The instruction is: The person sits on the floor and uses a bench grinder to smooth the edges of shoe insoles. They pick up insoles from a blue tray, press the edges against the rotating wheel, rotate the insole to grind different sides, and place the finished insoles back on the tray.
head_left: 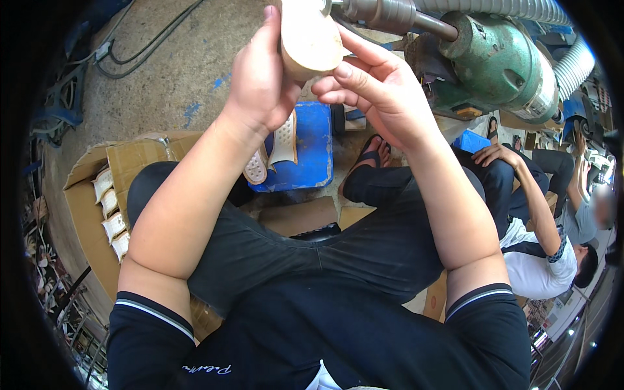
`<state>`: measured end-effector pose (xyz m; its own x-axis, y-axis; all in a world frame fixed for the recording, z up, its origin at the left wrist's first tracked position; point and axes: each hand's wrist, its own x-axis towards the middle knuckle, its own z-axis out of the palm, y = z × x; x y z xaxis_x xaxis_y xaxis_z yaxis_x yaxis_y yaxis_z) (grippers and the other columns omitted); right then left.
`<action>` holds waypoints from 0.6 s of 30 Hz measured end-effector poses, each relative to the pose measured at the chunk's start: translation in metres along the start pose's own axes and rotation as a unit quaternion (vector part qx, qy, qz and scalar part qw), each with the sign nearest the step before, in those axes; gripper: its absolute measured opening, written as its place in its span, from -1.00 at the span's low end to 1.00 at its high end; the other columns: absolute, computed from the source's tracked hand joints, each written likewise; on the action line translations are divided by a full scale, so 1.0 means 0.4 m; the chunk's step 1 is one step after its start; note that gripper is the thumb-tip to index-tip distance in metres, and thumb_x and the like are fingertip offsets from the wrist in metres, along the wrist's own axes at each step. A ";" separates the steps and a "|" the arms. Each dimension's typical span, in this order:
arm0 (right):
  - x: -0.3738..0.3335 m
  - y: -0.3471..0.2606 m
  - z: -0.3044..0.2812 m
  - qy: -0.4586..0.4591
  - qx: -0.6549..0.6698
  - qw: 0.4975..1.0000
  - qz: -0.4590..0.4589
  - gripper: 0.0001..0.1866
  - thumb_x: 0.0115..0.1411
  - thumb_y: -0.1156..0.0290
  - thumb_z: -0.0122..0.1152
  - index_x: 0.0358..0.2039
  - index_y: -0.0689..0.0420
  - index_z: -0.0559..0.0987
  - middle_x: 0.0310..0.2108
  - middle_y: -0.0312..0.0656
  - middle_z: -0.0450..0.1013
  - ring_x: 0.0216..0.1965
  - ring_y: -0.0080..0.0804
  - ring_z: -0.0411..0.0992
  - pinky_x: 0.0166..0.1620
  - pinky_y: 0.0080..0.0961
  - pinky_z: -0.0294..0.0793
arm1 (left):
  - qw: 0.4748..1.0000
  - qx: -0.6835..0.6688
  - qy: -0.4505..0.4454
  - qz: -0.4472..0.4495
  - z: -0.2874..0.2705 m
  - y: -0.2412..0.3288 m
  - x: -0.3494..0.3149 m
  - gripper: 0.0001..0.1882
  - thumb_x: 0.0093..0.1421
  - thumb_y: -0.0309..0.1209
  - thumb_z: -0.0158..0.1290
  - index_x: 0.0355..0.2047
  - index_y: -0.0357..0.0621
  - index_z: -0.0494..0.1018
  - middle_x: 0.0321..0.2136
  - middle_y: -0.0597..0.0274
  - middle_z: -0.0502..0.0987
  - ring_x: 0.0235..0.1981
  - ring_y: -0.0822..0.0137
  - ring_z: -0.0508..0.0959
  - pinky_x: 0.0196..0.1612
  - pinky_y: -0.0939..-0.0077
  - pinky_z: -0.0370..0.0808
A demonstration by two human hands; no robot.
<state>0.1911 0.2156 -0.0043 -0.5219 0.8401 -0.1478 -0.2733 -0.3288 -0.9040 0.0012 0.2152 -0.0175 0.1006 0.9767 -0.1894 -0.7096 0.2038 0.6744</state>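
A pale, thick shoe sole (312,47) is held up at the top of the view, its rounded end toward me. My left hand (260,84) grips its left side, thumb up along the edge and the other fingers hidden beneath. On the other side, my right hand (383,84) supports the sole's right edge with its fingers, some of them behind it. The sole's far end meets the tip of a spindle (390,13) on a green motor (500,68); the contact itself is washed out by glare. Below my hands, perforated soles (283,140) lie on a blue stool (315,159).
An open cardboard box (91,221) with several pale soles (109,203) stands to my left. Grey ribbed hoses (575,68) run beside the motor. Cables (149,49) lie on the concrete floor at far left. Another person (533,260) sits close on my right, with others beyond.
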 end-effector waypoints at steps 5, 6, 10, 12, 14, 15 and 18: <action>0.028 0.016 0.002 0.007 0.024 1.000 -0.017 -0.38 0.45 0.40 0.23 0.44 0.27 0.29 0.01 0.02 0.58 -0.04 -0.26 0.65 0.05 -0.37 0.72 | 1.000 0.006 0.015 0.007 -0.006 0.007 0.030 -0.48 0.62 -0.04 -0.36 0.20 -0.16 0.40 0.09 0.11 0.57 0.09 0.16 0.62 0.17 0.15 0.61; 0.034 0.020 0.003 0.008 0.023 0.999 -0.021 -0.38 0.45 0.39 0.22 0.44 0.28 0.29 0.01 0.01 0.58 -0.04 -0.25 0.64 0.05 -0.36 0.72 | 1.000 0.005 0.021 0.006 -0.005 0.007 0.035 -0.48 0.62 -0.04 -0.36 0.20 -0.17 0.40 0.09 0.10 0.57 0.09 0.15 0.62 0.17 0.14 0.61; 0.059 0.032 0.001 0.008 0.072 0.997 -0.035 -0.30 0.40 0.39 0.32 0.43 0.38 0.25 0.06 0.03 0.56 -0.07 -0.27 0.66 0.03 -0.40 0.72 | 0.998 -0.042 -0.004 -0.038 -0.007 0.012 0.060 -0.43 0.58 0.05 -0.34 0.07 -0.10 0.50 -0.17 0.16 0.65 -0.24 0.20 0.67 -0.23 0.30 0.66; 0.070 0.036 0.000 0.009 0.076 0.996 -0.041 -0.32 0.41 0.39 0.31 0.40 0.41 0.28 0.07 0.03 0.55 -0.08 -0.26 0.66 0.03 -0.39 0.73 | 0.999 -0.030 -0.014 -0.039 -0.012 0.018 0.070 -0.44 0.58 0.05 -0.33 0.08 -0.09 0.50 -0.18 0.19 0.65 -0.24 0.23 0.67 -0.23 0.32 0.65; 0.077 0.039 -0.001 0.012 0.072 0.997 -0.039 -0.36 0.42 0.38 0.28 0.39 0.37 0.30 0.08 0.04 0.54 -0.06 -0.24 0.65 0.05 -0.35 0.72 | 0.998 -0.051 -0.026 -0.040 -0.015 0.020 0.078 -0.45 0.58 0.04 -0.33 0.07 -0.08 0.51 -0.18 0.20 0.65 -0.23 0.24 0.67 -0.23 0.33 0.65; 0.080 0.040 -0.001 0.010 0.077 0.996 -0.040 -0.38 0.43 0.38 0.27 0.39 0.35 0.32 0.09 0.04 0.54 -0.05 -0.23 0.65 0.07 -0.32 0.71 | 0.997 -0.061 -0.032 -0.041 -0.015 0.020 0.081 -0.45 0.58 0.04 -0.33 0.07 -0.08 0.51 -0.18 0.20 0.65 -0.22 0.24 0.68 -0.23 0.34 0.66; 0.088 0.046 0.002 0.020 0.071 0.997 -0.038 -0.46 0.49 0.35 0.18 0.37 0.33 0.35 0.06 -0.03 0.55 0.00 -0.21 0.63 0.12 -0.27 0.68 | 0.998 -0.053 0.026 -0.023 -0.006 0.015 0.094 -0.46 0.58 0.04 -0.32 0.05 -0.09 0.52 -0.17 0.18 0.66 -0.20 0.24 0.68 -0.20 0.31 0.67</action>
<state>0.1672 0.2388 -0.0257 -0.4632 0.8806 -0.0999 -0.4242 -0.3193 -0.8474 -0.0010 0.2529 -0.0224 0.0997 0.9613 -0.2568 -0.7751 0.2369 0.5858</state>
